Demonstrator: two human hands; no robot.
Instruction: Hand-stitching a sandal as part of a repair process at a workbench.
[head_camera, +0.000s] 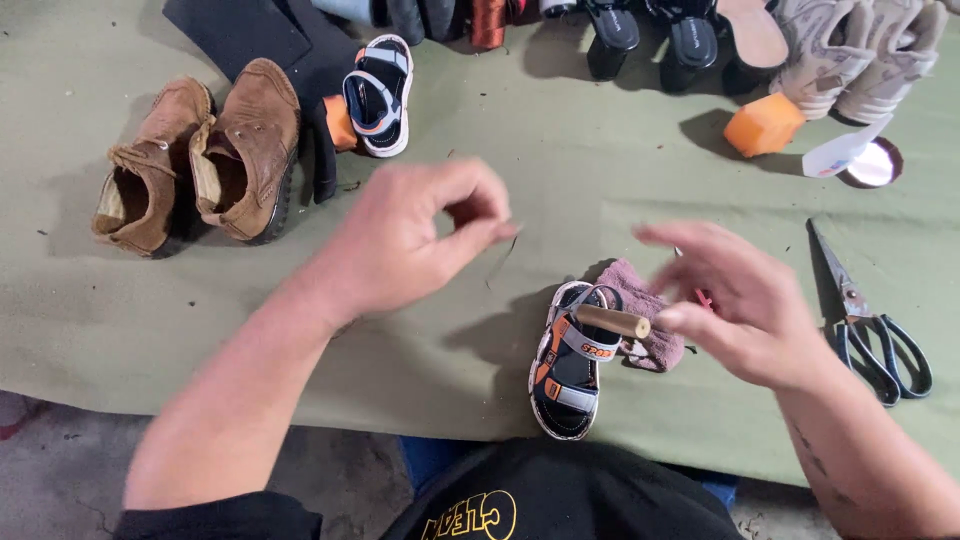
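Green cloth table (600, 150) held a small navy-orange child's sandal (567, 365). Right hand (745, 305) pinched a wooden-handled tool (612, 321) above it; left hand (420, 235) pinched thin thread, well apart.

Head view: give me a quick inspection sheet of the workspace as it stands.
Surface: green cloth over the table, creased.
Job's things: small sandal near the front edge; wooden-handled tool across it, held by the right hand; left hand pinches something thin, perhaps thread, too fine to tell.
Clutter: pink rag, scissors, brown shoes, second small sandal, orange block, black heeled sandals, pale shoes along the far edge.
Hands: left raised above the cloth; right blurred.
Cables: nothing seen.
Surroundings: bare concrete floor below the table.
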